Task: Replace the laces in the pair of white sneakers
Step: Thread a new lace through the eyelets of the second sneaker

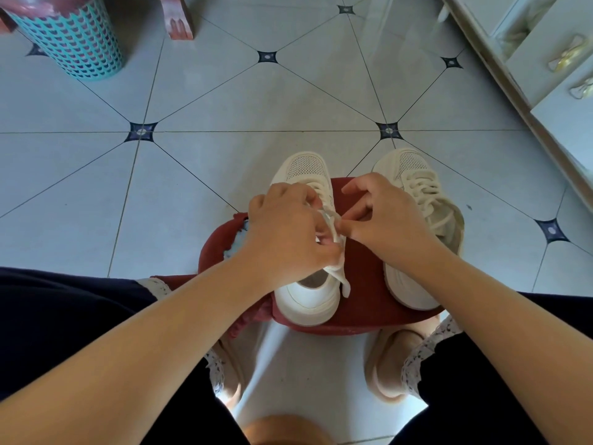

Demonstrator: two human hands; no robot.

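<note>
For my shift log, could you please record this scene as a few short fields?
left hand: grips the lace over the left sneaker
right hand: pinches the same lace
left sneaker: on the red cushion, one lace end hanging loose
right sneaker: beside it, laced
background: teal basket on tiled floor

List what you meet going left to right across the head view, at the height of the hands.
In order: left hand → lace → right hand → laced sneaker.
</note>
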